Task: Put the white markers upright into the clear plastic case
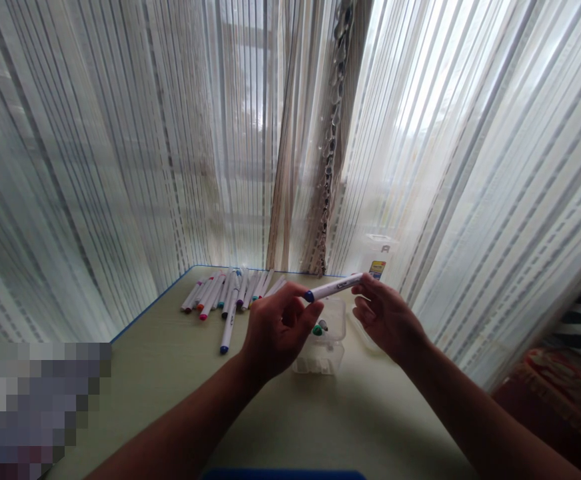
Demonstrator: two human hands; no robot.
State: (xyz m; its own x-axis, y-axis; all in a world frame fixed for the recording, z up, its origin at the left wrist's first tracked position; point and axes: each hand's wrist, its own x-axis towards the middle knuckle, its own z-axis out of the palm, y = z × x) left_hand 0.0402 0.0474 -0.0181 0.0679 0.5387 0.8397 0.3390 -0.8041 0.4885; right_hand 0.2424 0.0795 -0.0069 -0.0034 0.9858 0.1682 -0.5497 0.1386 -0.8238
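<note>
A white marker (334, 287) with a dark blue end is held up between my two hands, tilted a little upward to the right. My left hand (280, 327) pinches its blue end between thumb and fingers. The other end is gripped by the fingertips of my right hand (388, 310). Below the marker stands a clear plastic box (338, 320) with its lid open, partly hidden by my left hand. A green marker (317, 329) and a greyish one show end-on inside it.
Left of my hands lies a pile of white markers (215, 293) with variously coloured ends. One blue-ended marker (228, 333) lies nearer to me. A tall clear container (378, 253) with a yellow label stands behind my right hand. Sheer striped curtains (240, 133) hang behind the table (170, 387).
</note>
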